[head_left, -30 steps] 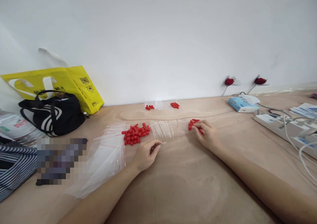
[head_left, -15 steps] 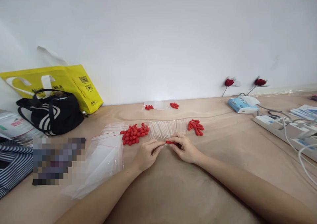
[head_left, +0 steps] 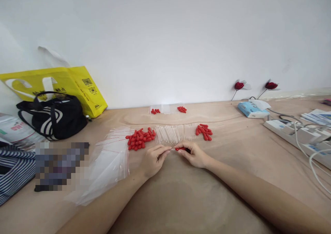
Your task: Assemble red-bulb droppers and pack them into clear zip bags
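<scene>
My left hand (head_left: 154, 161) pinches a thin clear dropper tube (head_left: 173, 150) between thumb and fingers. Opposite it, my right hand (head_left: 194, 155) is closed on a red rubber bulb (head_left: 180, 149), mostly covered by the fingers. Tube and bulb lie end to end between the fingertips; whether the tube is inside the bulb I cannot tell. Just beyond my hands is a row of clear tubes (head_left: 169, 134). Left of that row sits a larger pile of red bulbs (head_left: 137, 140), and a smaller bulb group (head_left: 204, 132) lies on its right.
Clear zip bags (head_left: 108, 161) are spread left of my left arm. Bags with red bulbs (head_left: 182, 109) lie near the wall. A black bag (head_left: 67, 118) and yellow bag (head_left: 95, 96) stand left; a tissue pack (head_left: 249, 110) and power strip (head_left: 281, 128) are right.
The fingertips have drawn slightly apart, and more of the clear tube shows between them. My right hand has shifted a little rightward; the piles look the same.
</scene>
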### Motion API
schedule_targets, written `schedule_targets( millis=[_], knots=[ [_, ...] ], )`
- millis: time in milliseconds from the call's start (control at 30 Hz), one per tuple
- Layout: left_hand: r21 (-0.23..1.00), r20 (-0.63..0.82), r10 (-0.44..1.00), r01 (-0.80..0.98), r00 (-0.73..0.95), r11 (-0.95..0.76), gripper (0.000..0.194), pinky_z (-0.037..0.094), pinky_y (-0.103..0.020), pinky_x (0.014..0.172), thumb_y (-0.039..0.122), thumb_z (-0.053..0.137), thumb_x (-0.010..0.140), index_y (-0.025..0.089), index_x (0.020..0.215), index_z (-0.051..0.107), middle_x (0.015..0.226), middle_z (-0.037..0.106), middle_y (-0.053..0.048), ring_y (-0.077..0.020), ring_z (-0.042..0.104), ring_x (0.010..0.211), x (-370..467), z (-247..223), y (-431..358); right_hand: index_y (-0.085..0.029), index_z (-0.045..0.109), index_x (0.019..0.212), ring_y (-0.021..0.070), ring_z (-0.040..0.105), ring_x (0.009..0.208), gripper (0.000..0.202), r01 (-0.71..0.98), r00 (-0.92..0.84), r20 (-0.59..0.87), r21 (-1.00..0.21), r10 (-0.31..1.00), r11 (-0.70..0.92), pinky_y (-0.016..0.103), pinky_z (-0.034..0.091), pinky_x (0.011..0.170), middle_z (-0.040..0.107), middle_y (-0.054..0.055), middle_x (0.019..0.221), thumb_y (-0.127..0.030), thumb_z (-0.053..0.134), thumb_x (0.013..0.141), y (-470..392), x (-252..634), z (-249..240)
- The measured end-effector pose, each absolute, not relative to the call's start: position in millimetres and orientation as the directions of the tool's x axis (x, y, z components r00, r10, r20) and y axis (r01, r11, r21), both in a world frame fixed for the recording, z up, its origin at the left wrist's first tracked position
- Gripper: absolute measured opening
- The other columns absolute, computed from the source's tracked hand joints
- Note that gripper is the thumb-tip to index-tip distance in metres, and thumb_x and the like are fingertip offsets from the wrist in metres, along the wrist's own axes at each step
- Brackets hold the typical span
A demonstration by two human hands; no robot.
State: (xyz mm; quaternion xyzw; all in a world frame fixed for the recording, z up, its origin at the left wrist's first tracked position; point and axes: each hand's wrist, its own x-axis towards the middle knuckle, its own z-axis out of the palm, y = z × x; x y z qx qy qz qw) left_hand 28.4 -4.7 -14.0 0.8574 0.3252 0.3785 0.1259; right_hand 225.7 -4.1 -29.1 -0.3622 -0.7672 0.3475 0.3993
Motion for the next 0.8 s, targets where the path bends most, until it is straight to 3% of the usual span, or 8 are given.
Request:
schedule_targets(
  millis=[333,800],
  knots=[
    [0.383,0.612,0.572,0.427,0.547,-0.819,0.019,0.047,-0.021,0.061,0.018,0.047,0.084,0.016,0.093,0.064,0.078,0.064,-0.005,-0.0113,0.059,0.067,29.1,-18.2,-4.3,-0.018,0.063,0.093,0.0142,0.056,0.079,0.019,0.290,-0.423,0.335,-0.830,0.842,0.477,0.028,0.043,0.074,0.063,0.005,0.085,-0.023,0.050,0.080,-4.3,227.3,-30.6],
    [0.376,0.610,0.566,0.426,0.555,-0.823,0.020,0.048,-0.023,0.060,0.020,0.047,0.084,0.015,0.093,0.064,0.077,0.065,-0.006,-0.0124,0.060,0.066,30.3,-20.5,-4.0,-0.018,0.064,0.081,0.0125,0.054,0.070,0.015,0.299,-0.435,0.386,-0.790,0.813,0.535,0.025,0.042,0.067,0.061,0.003,0.074,-0.025,0.051,0.079,-7.4,225.9,-26.6]
  ],
)
